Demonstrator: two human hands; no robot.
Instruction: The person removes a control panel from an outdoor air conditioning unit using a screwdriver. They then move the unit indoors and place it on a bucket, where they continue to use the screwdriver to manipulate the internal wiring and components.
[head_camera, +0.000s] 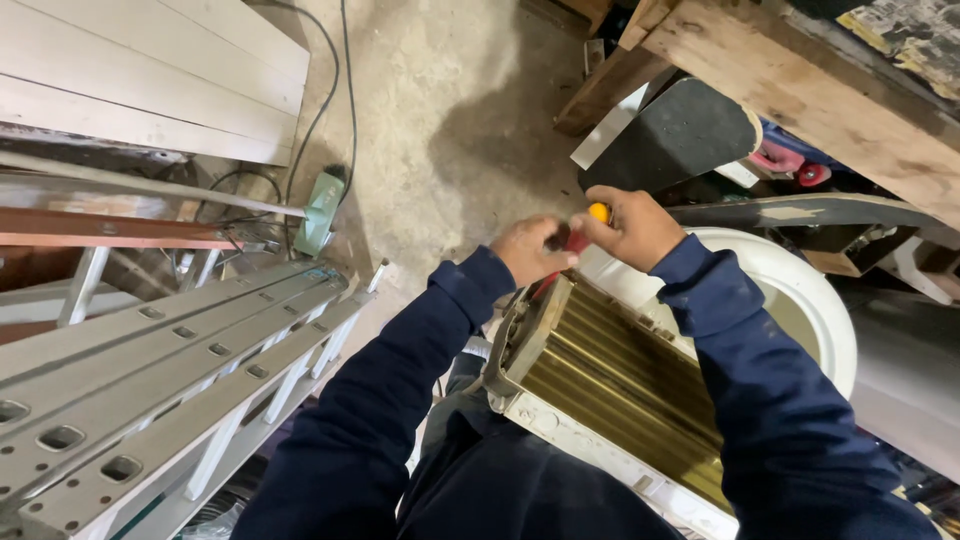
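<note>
Both my hands meet above the upper end of an air-conditioner coil unit (610, 375) with golden fins and a white casing, which rests tilted against my lap. My right hand (632, 226) is closed around a screwdriver (590, 225) with a red and yellow handle. My left hand (528, 248) pinches the lower part of the same tool, close to the unit's top corner. The tool's tip is hidden behind my fingers. I wear dark blue sleeves.
An aluminium ladder (150, 370) lies across the lower left. A white round drum (800, 290) sits behind the unit. A wooden bench (800, 80) stands at the upper right with a black board (680, 135) under it. Cables (320, 110) and a green box (322, 210) lie on the concrete floor.
</note>
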